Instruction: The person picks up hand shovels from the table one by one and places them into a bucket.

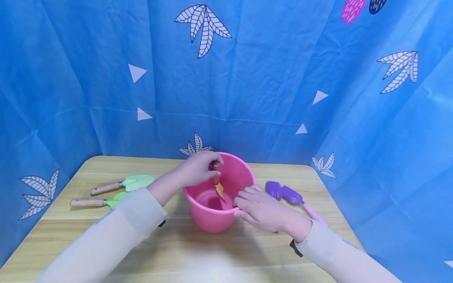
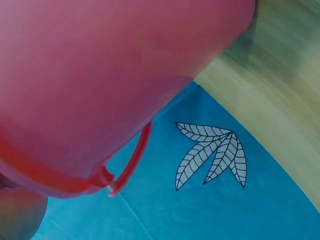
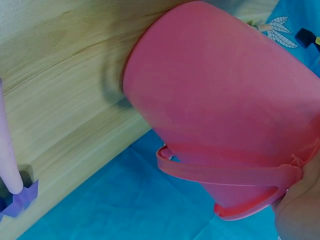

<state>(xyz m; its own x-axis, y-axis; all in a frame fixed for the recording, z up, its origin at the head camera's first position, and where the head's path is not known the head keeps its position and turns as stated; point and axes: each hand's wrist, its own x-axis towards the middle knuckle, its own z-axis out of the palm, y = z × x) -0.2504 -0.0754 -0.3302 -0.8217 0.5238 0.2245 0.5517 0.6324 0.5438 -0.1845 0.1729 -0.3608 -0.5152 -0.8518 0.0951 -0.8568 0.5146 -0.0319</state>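
A pink bucket (image 1: pixel 209 220) stands on the wooden table, its mouth facing up toward the head camera. My left hand (image 1: pixel 199 169) reaches over the far left rim and pinches the wooden handle of a small yellow-bladed hand trowel (image 1: pixel 220 190). The blade points down inside the bucket. At the near right rim, my right hand (image 1: pixel 260 208) grips the edge, fingers over the inside and thumb outside. The bucket's pink carrying handle (image 3: pixel 225 173) hangs against its outer wall in the right wrist view. The left wrist view shows mostly the bucket's outside (image 2: pixel 110 75).
Two trowels with wooden handles lie on the left, one pale green (image 1: pixel 139 181) and one brighter green (image 1: pixel 113 202), partly behind the left sleeve. Right of the bucket are purple-headed tools (image 1: pixel 291 195), one with a pink handle (image 1: pixel 315 214). A blue patterned curtain (image 1: pixel 226 78) surrounds the table.
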